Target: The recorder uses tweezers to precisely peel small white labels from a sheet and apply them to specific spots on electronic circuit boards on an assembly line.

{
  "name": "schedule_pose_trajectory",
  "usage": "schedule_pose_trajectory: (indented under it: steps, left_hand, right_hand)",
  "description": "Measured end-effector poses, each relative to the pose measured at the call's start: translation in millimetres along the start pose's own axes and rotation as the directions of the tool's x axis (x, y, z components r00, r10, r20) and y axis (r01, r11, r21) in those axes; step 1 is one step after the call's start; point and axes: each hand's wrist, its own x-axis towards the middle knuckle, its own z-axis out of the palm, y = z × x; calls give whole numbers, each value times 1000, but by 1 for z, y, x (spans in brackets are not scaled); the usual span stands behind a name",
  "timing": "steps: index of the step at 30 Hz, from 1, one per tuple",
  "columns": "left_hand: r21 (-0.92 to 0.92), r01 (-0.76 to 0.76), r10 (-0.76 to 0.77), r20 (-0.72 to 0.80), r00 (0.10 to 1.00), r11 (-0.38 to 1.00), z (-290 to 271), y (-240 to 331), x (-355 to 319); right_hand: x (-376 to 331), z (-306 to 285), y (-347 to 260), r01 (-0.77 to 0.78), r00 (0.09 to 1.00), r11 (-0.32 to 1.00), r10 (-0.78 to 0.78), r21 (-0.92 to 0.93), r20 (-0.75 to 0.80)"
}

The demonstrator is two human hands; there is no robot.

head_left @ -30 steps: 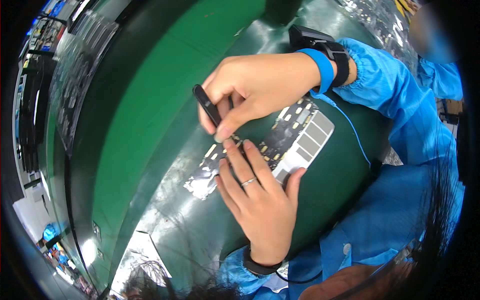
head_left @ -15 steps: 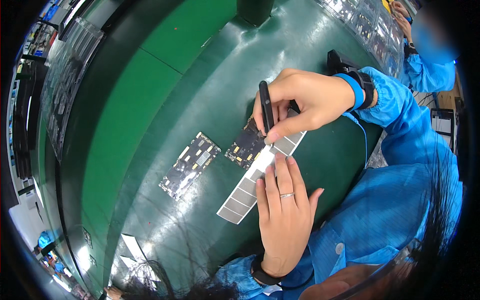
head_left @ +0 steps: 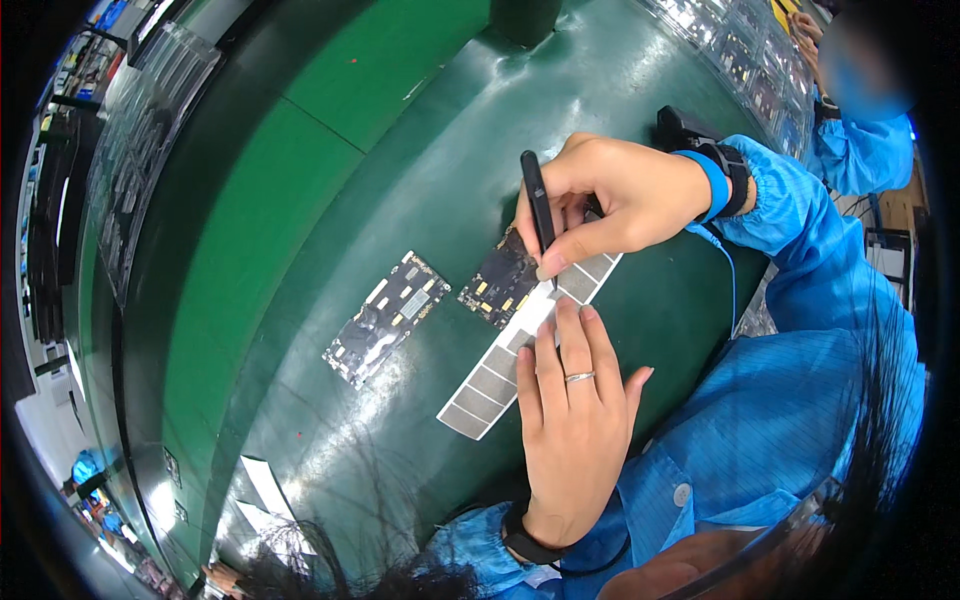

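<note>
My right hand (head_left: 625, 195) is closed in a pinch round black tweezers (head_left: 538, 205), whose tip points down at a white strip of grey rectangular stickers (head_left: 488, 388). Flat on that strip, fingers stretched out, lies my left hand (head_left: 575, 410); it grips nothing. Bare white backing shows between the fingertips of both hands. A dark circuit board (head_left: 497, 285) sits beside the strip, partly covered by my right hand. Further left, a second circuit board (head_left: 388, 318) rests on the green table mat.
Clear plastic trays of boards (head_left: 745, 60) stand at the far right, near a co-worker's blue sleeve (head_left: 865, 155). A blue cord (head_left: 728, 265) runs from my right wrist. White paper pieces (head_left: 265, 490) lie at the lower left. A dark post (head_left: 525, 18) rises at the top.
The whole view has shifted slightly. My right hand still pinches the tweezers over the strip, with their tip a little lower toward my left fingertips. My left hand stays flat.
</note>
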Motion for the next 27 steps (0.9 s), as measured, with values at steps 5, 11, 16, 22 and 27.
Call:
schedule_pose_trajectory:
  steps: [5, 11, 16, 22, 27]
  left_hand:
    - [-13, -20, 19, -24, 1000, 1000, 2, -3, 0]
    - [-31, -32, 30, -70, 997, 999, 0, -4, -1]
    - [-31, -13, 9, -133, 991, 999, -24, -14, 2]
    - [98, 273, -259, -134, 957, 957, -41, -55, 9]
    - [95, 289, -273, -149, 950, 953, -32, -61, 6]
  right_hand:
    - [4, -1, -7, -78, 997, 993, 78, 92, 5]
    - [32, 0, -16, -78, 985, 966, 113, 247, -131]
    - [87, 13, -13, 23, 990, 974, 9, 225, -143]
    - [108, 30, -16, -33, 996, 976, 50, 214, -74]
    - [113, 38, -26, -21, 993, 988, 39, 155, -116]
